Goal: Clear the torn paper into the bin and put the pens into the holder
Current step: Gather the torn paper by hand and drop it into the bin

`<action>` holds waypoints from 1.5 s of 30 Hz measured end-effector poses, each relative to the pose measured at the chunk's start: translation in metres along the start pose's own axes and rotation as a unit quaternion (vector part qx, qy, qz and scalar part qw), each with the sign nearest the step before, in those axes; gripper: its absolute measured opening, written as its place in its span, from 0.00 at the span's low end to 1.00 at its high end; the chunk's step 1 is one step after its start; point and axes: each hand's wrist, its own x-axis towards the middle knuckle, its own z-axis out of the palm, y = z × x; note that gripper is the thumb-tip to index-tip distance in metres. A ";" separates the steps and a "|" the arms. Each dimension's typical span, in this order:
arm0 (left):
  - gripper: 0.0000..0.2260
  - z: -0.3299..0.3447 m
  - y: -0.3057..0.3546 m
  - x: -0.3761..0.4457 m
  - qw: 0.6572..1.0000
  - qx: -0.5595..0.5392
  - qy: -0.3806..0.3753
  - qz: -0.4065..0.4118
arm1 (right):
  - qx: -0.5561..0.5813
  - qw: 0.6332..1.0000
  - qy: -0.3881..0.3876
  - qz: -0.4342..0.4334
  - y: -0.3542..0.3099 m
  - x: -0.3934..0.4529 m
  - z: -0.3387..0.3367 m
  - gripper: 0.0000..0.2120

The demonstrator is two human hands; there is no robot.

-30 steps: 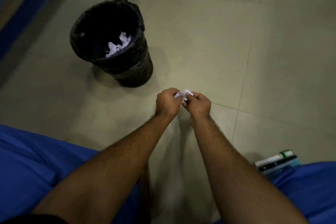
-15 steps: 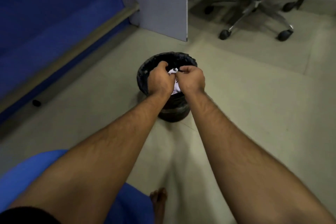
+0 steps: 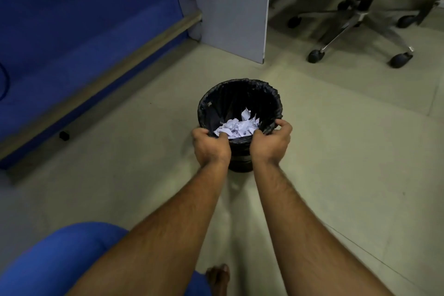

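White torn paper (image 3: 236,127) now in bin (image 3: 240,94); hands emptied.

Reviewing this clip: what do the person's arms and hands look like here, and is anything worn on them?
Both forearms are bare with visible hair, and no sleeves reach into view. The left hand and right hand carry no gloves, and no rings, watch or wristbands show on the sides facing the camera. Blue fabric covers the lap below.

bin (image 3: 240,98): black liner | torn paper (image 3: 236,127): white | floor (image 3: 336,151): pale beige tile | panel (image 3: 230,7): grey | wall (image 3: 84,19): blue
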 end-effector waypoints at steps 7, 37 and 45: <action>0.18 0.033 0.012 -0.003 0.996 -0.051 0.026 -0.062 | 0.058 0.991 -0.005 0.121 0.005 0.030 0.007 0.21; 0.15 -0.093 0.058 0.205 0.968 -0.003 -0.070 -0.241 | 0.119 0.888 -0.308 0.320 -0.128 -0.048 0.187 0.24; 0.06 -0.156 0.156 0.106 0.983 0.000 -0.109 -0.148 | 0.080 0.925 -0.235 0.288 -0.222 -0.103 0.081 0.07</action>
